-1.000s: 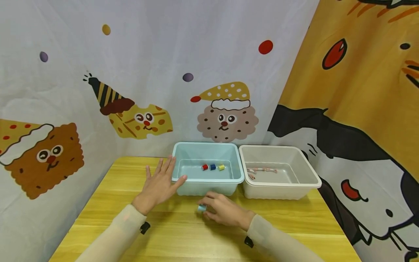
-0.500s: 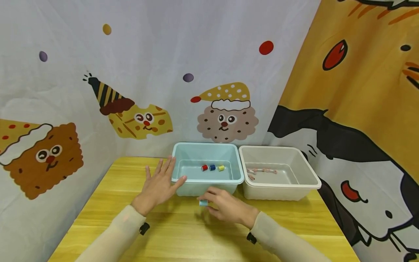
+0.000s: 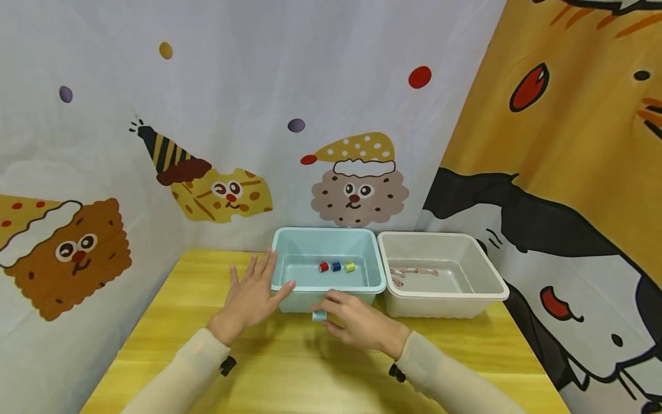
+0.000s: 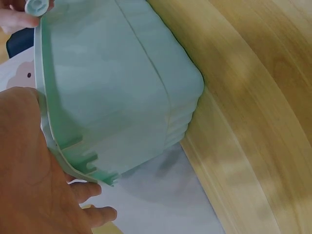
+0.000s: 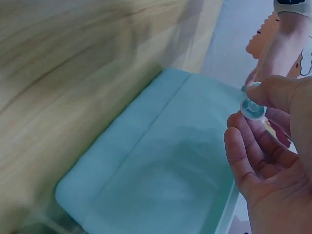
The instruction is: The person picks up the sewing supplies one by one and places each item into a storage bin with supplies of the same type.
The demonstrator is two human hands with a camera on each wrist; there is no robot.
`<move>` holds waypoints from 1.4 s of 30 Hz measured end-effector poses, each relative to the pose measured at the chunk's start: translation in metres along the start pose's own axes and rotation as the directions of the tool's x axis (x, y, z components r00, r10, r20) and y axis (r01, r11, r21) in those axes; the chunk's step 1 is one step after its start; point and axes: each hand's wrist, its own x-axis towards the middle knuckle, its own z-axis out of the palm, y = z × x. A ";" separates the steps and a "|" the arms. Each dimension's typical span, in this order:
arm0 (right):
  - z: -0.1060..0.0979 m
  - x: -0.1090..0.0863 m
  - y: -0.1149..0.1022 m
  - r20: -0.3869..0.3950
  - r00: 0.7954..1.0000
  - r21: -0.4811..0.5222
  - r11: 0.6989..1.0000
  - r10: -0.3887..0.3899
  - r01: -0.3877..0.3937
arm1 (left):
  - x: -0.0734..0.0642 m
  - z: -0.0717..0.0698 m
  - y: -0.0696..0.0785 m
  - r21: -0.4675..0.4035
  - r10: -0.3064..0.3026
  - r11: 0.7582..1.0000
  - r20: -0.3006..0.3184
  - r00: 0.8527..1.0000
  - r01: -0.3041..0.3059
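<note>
In front of the light blue bin point(image 3: 295, 298), my right hand point(image 3: 357, 322) pinches a pale blue thread spool point(image 3: 319, 315) between thumb and fingers, raised off the table. The right wrist view shows the round white end of that spool point(image 5: 253, 109). My left hand point(image 3: 248, 299) rests with spread fingers on the bin's left rim; up close, its fingertips point(image 4: 100, 216) reach past the corner. Inside the bin lie a red spool point(image 3: 323, 267), a dark blue spool point(image 3: 336, 267) and a yellow spool point(image 3: 350, 267) in a row.
A cream bin point(image 3: 445, 305) stands against the blue one on its right, with several pinkish bundled cords point(image 3: 419, 271) inside. Both bins sit at the back of a wooden table point(image 3: 289, 374), before a printed cloth backdrop point(image 3: 233, 75).
My right hand has lifted the pale blue spool from near the tabletop up towards the blue bin's front rim. The left hand has stayed on the rim.
</note>
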 end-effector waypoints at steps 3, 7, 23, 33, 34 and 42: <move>-0.004 0.003 -0.001 -0.012 1.000 -0.010 1.000 -0.014 0.014 | -0.002 0.002 -0.001 0.002 -0.002 1.000 0.004 1.000 0.002; -0.016 0.012 -0.001 -0.033 0.999 -0.038 0.999 -0.024 0.023 | 0.000 0.000 -0.004 0.005 -0.012 1.000 -0.009 1.000 0.012; -0.050 0.036 0.009 -0.055 0.998 -0.032 0.999 -0.035 0.033 | 0.000 -0.002 0.000 0.002 0.000 1.000 0.015 1.000 0.000; -0.058 0.048 0.022 -0.040 0.998 -0.029 0.998 -0.056 0.054 | -0.001 0.001 0.001 -0.001 -0.008 1.000 0.016 1.000 0.008; -0.059 0.049 0.024 -0.041 0.998 -0.029 0.998 -0.056 0.055 | -0.001 0.002 0.001 -0.002 -0.009 1.000 0.019 1.000 0.009; -0.069 0.067 0.034 -0.037 0.998 -0.023 0.999 -0.042 0.041 | -0.001 0.003 -0.001 -0.007 -0.012 1.000 0.009 1.000 0.012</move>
